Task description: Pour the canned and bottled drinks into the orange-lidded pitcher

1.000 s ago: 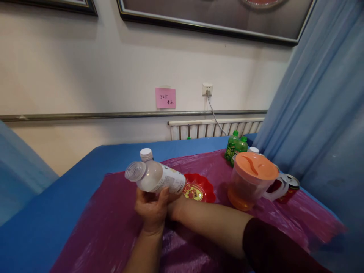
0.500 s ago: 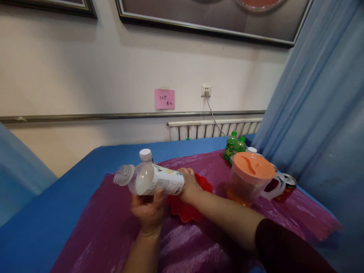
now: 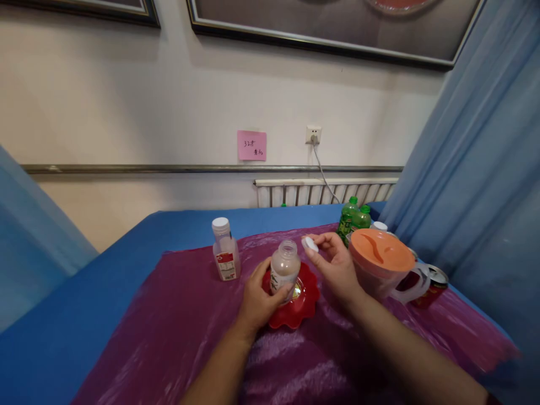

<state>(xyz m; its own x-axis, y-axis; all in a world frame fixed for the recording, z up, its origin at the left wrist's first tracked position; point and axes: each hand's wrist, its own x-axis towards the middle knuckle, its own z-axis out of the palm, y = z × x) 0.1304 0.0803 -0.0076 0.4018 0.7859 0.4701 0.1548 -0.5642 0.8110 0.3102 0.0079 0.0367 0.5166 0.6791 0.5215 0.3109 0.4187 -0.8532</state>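
My left hand (image 3: pixel 262 297) is wrapped round a clear bottle (image 3: pixel 284 274) with a white label and an uncapped mouth. It holds the bottle upright over a red scalloped dish (image 3: pixel 301 312). Between the thumb and fingers of my right hand (image 3: pixel 335 264) is a white bottle cap (image 3: pixel 310 244), just right of the bottle's mouth and apart from it. Something small and yellowish, which I cannot make out, shows in the dish. A second clear bottle (image 3: pixel 226 253) with a white cap and a red-and-white label stands upright to the left.
Right of my hand stands a clear pitcher (image 3: pixel 379 275) with an orange lid. Green bottles (image 3: pixel 353 216) are behind it, and a dark red can (image 3: pixel 434 287) lies by its handle. Purple plastic sheeting (image 3: pixel 169 320) covers part of the blue table (image 3: pixel 84 298).
The bottle in my left hand has gone from lying sideways to upright and moved right, over the dish. My right hand has come up out of the dish, now with the white cap.
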